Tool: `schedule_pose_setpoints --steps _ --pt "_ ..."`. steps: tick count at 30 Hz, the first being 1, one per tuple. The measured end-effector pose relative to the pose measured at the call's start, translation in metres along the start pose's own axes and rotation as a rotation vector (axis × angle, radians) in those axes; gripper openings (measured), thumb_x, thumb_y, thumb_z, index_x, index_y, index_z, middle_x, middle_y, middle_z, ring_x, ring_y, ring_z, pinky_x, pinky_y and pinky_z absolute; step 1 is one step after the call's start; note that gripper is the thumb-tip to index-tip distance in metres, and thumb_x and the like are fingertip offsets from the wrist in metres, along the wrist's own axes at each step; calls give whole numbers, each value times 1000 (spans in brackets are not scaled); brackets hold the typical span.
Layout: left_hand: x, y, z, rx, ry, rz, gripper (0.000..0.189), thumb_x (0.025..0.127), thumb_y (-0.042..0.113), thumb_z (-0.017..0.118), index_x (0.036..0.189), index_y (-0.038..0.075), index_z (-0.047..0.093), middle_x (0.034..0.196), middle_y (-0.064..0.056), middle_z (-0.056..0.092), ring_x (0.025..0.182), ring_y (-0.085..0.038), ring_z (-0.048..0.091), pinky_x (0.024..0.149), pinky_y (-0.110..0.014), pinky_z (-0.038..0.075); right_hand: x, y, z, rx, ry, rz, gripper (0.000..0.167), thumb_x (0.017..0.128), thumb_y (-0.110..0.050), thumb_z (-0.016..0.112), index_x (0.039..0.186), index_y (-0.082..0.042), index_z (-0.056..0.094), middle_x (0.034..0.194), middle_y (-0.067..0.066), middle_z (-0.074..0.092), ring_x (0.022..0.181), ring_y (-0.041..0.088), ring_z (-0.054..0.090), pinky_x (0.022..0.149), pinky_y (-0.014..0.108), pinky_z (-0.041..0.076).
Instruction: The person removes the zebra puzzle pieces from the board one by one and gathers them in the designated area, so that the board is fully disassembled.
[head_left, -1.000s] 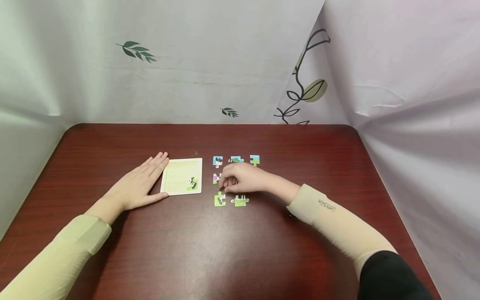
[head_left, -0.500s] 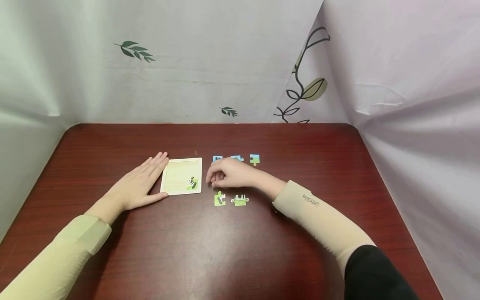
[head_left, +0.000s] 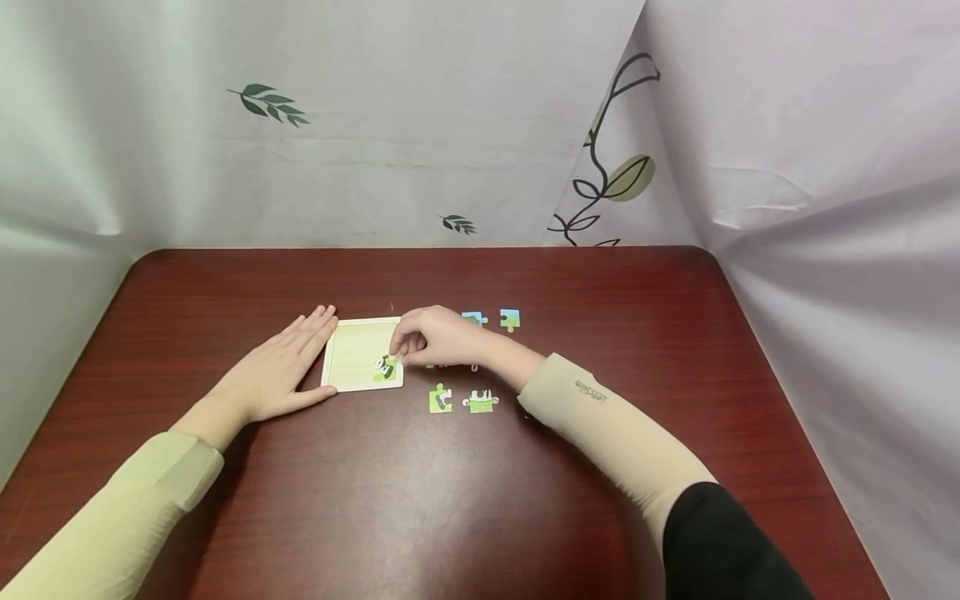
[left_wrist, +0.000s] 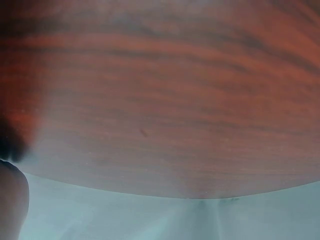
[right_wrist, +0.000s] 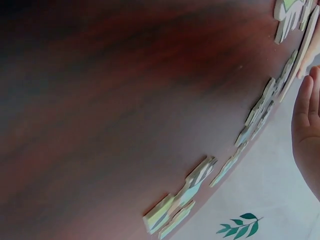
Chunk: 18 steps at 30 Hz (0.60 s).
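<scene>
My left hand (head_left: 281, 367) lies flat, fingers and thumb spread along the left side of a pale wooden puzzle tray (head_left: 352, 387). A green panda puzzle piece (head_left: 386, 367) sits in the tray's near right corner. Over the tray's right edge, my right hand (head_left: 435, 336) pinches with curled fingers and thumb a puzzle piece that is almost wholly hidden by them. In the right wrist view, part of the right hand (right_wrist: 306, 125) shows at the right side. A sliver of the left hand (left_wrist: 12, 202) shows in the left wrist view.
Loose puzzle pieces lie right of the tray: a panda-leg piece (head_left: 440, 399), a green-and-white piece (head_left: 481, 402), a blue piece (head_left: 474, 317) and a blue-green piece (head_left: 510, 318). Others are partly hidden under the right hand. White printed cloth (head_left: 375, 158) stands behind the dark wooden table (head_left: 375, 500).
My right hand has moved left from over the loose pieces to the tray's right edge, fingers still curled. The left hand has stayed in place beside the tray.
</scene>
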<state>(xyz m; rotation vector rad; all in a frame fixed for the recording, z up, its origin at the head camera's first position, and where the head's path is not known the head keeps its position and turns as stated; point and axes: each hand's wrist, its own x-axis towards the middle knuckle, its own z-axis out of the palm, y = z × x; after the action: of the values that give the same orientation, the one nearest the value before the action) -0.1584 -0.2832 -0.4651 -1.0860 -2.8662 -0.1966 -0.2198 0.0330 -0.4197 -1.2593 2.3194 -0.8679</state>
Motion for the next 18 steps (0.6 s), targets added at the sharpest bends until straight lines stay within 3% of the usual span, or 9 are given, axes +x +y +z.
schedule_pose_setpoints --steps 18 --pt "-1 -1 2 0 2 -3 102 97 53 69 166 -5 21 175 -25 24 164 -37 23 136 -22 -5 21 -6 7 -74 -79 -9 21 93 -13 83 113 -9 78 109 5 72 95 11 67 84 11 52"
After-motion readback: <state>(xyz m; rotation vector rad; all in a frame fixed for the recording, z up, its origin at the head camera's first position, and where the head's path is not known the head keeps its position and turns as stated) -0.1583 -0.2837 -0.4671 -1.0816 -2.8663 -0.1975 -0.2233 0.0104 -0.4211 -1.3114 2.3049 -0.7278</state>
